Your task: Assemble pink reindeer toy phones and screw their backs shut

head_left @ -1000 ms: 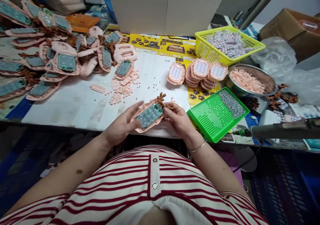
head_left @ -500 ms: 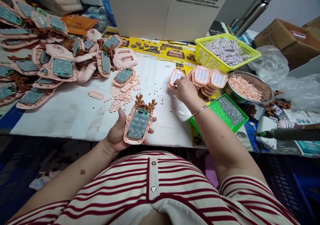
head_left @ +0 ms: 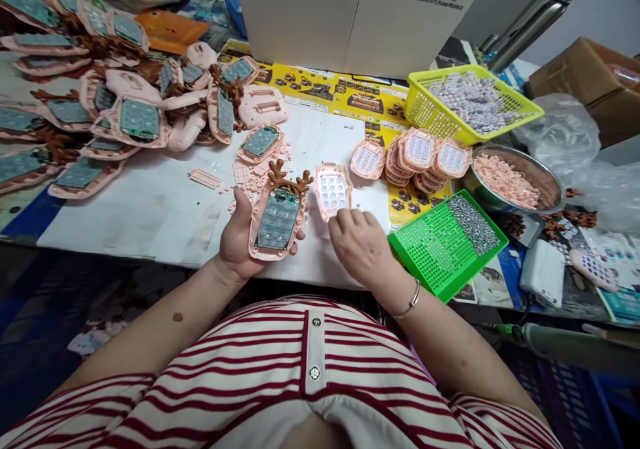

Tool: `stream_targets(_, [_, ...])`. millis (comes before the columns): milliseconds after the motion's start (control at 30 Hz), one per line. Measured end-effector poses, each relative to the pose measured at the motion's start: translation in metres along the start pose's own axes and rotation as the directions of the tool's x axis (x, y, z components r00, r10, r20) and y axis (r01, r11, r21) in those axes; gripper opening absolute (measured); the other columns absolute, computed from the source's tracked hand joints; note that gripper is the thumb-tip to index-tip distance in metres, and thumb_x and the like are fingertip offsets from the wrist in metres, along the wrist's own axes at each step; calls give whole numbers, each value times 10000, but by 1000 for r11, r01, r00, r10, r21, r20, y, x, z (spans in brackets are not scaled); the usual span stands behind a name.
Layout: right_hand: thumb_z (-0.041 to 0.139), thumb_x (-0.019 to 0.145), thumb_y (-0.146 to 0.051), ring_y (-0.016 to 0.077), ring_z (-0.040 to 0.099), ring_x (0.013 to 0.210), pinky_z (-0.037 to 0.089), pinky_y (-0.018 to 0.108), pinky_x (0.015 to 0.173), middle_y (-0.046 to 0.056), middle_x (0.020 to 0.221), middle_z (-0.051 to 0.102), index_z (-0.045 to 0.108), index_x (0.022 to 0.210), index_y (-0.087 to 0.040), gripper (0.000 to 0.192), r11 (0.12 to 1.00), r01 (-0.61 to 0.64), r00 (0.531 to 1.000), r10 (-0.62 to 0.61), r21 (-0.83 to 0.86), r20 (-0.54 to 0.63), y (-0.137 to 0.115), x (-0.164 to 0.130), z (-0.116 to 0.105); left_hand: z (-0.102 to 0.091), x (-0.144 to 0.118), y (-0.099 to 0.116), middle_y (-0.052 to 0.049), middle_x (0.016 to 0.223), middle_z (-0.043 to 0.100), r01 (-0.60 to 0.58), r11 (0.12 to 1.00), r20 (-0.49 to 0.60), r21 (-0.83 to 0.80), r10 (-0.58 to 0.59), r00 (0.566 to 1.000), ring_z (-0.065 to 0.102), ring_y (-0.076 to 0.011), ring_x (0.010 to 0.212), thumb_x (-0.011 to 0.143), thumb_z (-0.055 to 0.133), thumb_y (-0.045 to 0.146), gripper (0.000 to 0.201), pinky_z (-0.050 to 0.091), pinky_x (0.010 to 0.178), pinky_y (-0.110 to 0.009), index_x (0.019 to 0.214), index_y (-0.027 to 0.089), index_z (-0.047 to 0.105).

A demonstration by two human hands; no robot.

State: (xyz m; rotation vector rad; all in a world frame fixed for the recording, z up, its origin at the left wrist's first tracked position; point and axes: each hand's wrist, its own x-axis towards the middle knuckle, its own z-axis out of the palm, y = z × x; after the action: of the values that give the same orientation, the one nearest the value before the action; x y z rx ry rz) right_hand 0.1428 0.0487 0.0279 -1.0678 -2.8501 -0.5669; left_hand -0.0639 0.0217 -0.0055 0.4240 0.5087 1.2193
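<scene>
My left hand [head_left: 239,239] holds a pink toy phone half-shell [head_left: 276,221] with brown antlers, its green circuit board and clear keypad sheet facing up. The thumb lies along its left edge and fingertips show at the right. In my right hand [head_left: 361,246] is a pink toy phone cover [head_left: 333,192] with a grid of pale keys, pinched at its lower end. The cover is held up just right of the shell, apart from it. Behind my right hand lie another cover [head_left: 368,159] and stacks of covers [head_left: 420,150].
Many half-shells [head_left: 139,121] are heaped at the left. Small pink pieces [head_left: 241,196] lie mid-table. At the right stand a yellow basket [head_left: 417,109], a metal bowl of pink parts [head_left: 557,192] and a green tray of screws [head_left: 425,262]. A large carton [head_left: 365,29] stands behind.
My right hand has lifted a cover from beside the stacks and brought it left and nearer, close to the half-shell. My left hand still holds the shell. The view has shifted slightly.
</scene>
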Motion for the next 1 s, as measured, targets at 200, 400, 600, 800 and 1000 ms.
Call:
stream_targets(200, [395, 989, -65, 221, 513, 806, 460, 384, 819, 74, 884, 674, 697, 1021, -205, 335, 945, 286, 955, -268, 160, -126, -22, -34, 0, -12, -12, -6, -121, 958, 786, 82, 995, -19, 56, -81, 997, 771, -327, 796, 887, 536, 755, 731, 610, 532, -361, 1341, 190, 633])
stream_targets(400, [535, 991, -413, 254, 603, 1194, 464, 502, 1109, 82, 1186, 693, 679, 1248, -357, 300, 433, -78, 903, 411, 898, -120, -17, -49, 14, 6, -34, -2, -58, 990, 792, 89, 994, 5, 61, -90, 996, 762, -262, 724, 869, 560, 763, 645, 607, 530, -314, 1197, 227, 701])
stream_targets(600, [516, 925, -673, 232, 671, 1171, 536, 446, 1055, 81, 1261, 721, 627, 1302, -256, 573, -759, -205, 875, 140, 618, 463, -32, -32, 34, 12, -34, -6, -94, 914, 782, 154, 966, 51, 206, -168, 985, 753, -290, 668, 742, 659, 820, 781, 600, 497, -350, 1272, 246, 661])
stream_targets(800, [705, 821, -651, 183, 708, 1036, 565, 365, 979, 40, 1235, 736, 631, 1268, -295, 576, -865, -179, 899, 50, 469, 436, -40, -33, 38, 9, -25, -9, -130, 1155, 754, 181, 930, -91, 319, -160, 983, 747, -407, 950, 733, 637, 845, 897, 632, 581, -434, 1432, 286, 572])
stream_targets(1000, [870, 707, -469, 152, 727, 874, 581, 308, 853, -5, 1081, 764, 592, 1316, -332, 683, -897, -133, 899, 70, 422, 431, -36, -34, 42, 14, -20, -10, -108, 1158, 751, 147, 916, -113, 372, -113, 987, 725, -411, 1033, 727, 617, 869, 902, 644, 714, -486, 1415, 287, 587])
